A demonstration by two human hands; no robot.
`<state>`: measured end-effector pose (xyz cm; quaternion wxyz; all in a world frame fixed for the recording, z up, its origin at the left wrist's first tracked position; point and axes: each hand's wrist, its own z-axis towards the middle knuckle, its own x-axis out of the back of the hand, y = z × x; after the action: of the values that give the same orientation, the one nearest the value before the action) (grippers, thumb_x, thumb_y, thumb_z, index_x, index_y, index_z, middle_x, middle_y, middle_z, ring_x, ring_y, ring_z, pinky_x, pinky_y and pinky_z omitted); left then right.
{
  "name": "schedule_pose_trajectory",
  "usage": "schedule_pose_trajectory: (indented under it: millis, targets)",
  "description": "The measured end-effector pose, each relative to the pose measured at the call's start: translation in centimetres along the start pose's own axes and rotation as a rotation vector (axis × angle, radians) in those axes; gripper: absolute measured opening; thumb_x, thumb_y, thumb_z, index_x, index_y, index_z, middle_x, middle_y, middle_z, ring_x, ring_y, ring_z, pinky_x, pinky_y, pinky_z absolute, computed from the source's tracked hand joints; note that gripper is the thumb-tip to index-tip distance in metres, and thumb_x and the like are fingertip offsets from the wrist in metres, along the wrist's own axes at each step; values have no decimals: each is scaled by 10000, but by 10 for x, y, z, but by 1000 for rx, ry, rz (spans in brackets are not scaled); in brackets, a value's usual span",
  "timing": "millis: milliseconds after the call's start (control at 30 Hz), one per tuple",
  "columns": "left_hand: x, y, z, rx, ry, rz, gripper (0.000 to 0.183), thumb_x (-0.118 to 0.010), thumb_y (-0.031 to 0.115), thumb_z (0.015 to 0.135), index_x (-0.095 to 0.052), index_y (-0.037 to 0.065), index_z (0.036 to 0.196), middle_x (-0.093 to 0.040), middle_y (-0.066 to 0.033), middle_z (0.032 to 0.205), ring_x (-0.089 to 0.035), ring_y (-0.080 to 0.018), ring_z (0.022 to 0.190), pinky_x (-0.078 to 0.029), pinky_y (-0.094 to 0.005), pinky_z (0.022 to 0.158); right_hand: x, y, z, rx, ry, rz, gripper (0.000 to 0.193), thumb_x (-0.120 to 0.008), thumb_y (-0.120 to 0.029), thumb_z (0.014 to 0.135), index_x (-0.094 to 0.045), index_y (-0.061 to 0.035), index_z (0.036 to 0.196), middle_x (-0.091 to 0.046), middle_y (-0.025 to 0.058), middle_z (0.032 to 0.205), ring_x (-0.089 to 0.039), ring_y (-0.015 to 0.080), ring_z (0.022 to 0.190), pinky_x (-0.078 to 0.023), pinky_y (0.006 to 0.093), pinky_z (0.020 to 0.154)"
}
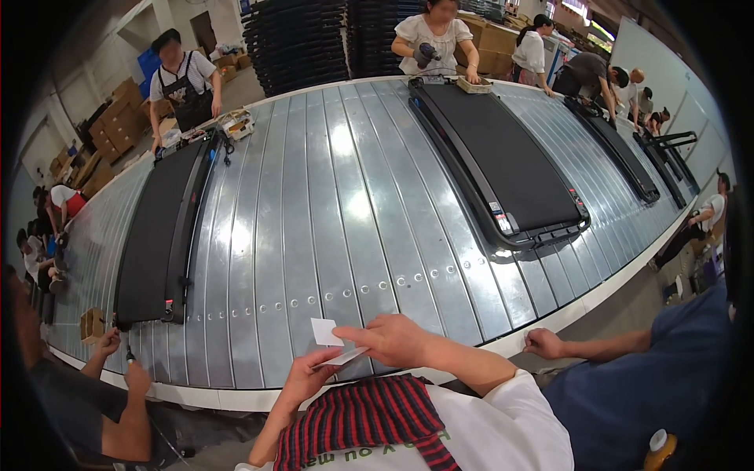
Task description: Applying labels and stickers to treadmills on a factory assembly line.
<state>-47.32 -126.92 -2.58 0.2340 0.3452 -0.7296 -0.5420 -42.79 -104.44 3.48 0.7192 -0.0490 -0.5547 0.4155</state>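
A small white square label (323, 331) is held above the near edge of the metal conveyor (345, 212), just in front of the person's chest. It is plain and flat, with one corner pinched. Under it a thin white backing strip (345, 357) is seen, lying between the two hands and tilted a little.

The conveyor is made of long grey slats with a row of small holes across them. On it a black treadmill (503, 169) is lying to the right of the centre, and a second black treadmill (161, 235) is lying at the left; both are well apart from the label. A third one (620, 153) is seen further right. Nothing is standing between the hands and the label. At the far side a person in a white blouse (436, 35) and a person in a dark apron (184, 78) are working. A co-worker's fist (543, 343) is resting on the near rim at the right, and another co-worker's hands (118, 357) are at the left rim.

The right hand (393, 339) is reached across to the left, fingers closed, and the label is gripped at its thumb and forefinger. The left hand (310, 377) is raised from below, palm turned up, and its fingers are closed on the backing strip.
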Motion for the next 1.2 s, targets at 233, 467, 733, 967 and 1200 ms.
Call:
schedule_pose_trajectory:
  millis: [233,467,733,967,1200]
  targets:
    - [27,-14,-7,-466,153,550,267,-572,-37,723,-622,71,962,-634,-127,839,-616,-262,764,-479,-299,677,-20,-23,16,-72,-22,-20,573,-635,-80,683,-430,-174,1210,-620,33,766,-585,258,680,-472,367,612]
    - [78,-4,-37,-669,357,727,292,-531,-51,648,-625,60,902,-636,-117,840,-618,-280,784,-482,-338,669,-48,-43,49,-79,56,-69,558,-656,-85,659,-452,-152,1174,-597,41,702,-575,259,639,-459,352,562]
    - [133,-10,-74,-687,372,665,237,-551,-9,653,-614,58,872,-623,-120,791,-607,-291,740,-473,-335,628,-77,-72,88,-144,76,30,534,-669,-42,654,-481,-117,1148,-622,52,736,-594,254,684,-470,334,605]
    - [186,-30,-100,-595,349,597,239,-563,-5,669,-612,53,895,-625,-120,814,-607,-289,750,-482,-317,642,-125,-99,120,-161,125,50,500,-686,-53,669,-498,-95,1130,-625,79,735,-603,250,669,-472,321,584]
    - [212,-33,-109,-572,351,597,222,-562,-25,707,-613,30,916,-632,-125,811,-624,-261,735,-485,-285,630,-142,-116,135,-186,217,87,492,-686,-40,674,-497,-67,1128,-618,108,717,-619,232,657,-484,291,571]
